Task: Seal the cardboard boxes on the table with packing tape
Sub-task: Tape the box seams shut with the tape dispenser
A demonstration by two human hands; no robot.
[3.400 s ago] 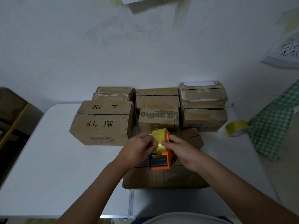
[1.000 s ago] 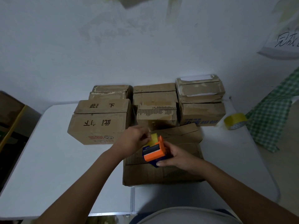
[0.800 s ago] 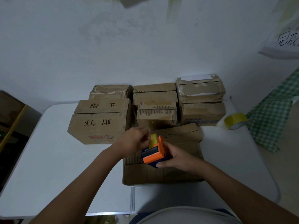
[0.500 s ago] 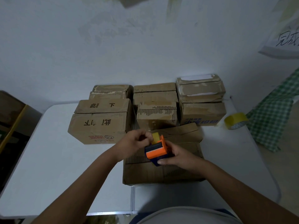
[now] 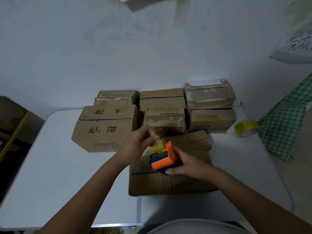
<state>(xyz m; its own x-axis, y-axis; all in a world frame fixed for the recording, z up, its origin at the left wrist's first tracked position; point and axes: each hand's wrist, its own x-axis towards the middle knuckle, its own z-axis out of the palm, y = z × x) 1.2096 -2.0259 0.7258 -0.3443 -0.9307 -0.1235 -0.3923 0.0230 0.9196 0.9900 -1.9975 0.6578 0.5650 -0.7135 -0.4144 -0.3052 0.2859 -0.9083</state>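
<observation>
A flat cardboard box [image 5: 189, 181] lies on the white table [image 5: 50, 174] right in front of me, its top flaps closed along a seam. Above it my right hand [image 5: 187, 163] grips an orange and blue tape dispenser [image 5: 164, 158] carrying a yellowish tape roll [image 5: 157, 146]. My left hand [image 5: 137, 144] is at the roll's far side, its blurred fingertips pinched together at the tape end. Several more cardboard boxes stand in a row behind, among them a large one with black characters [image 5: 104, 129].
A loose roll of yellow tape [image 5: 245, 128] lies at the table's right rear corner. A green checked cloth [image 5: 285, 122] hangs to the right. Stacked boxes [image 5: 209, 107] line the white wall. A dark shelf [image 5: 11, 132] stands left of the table.
Since 3.4 s ago the dispenser has come down from upright and tilted over the near box. In the last half second my left hand lifted slightly at the roll.
</observation>
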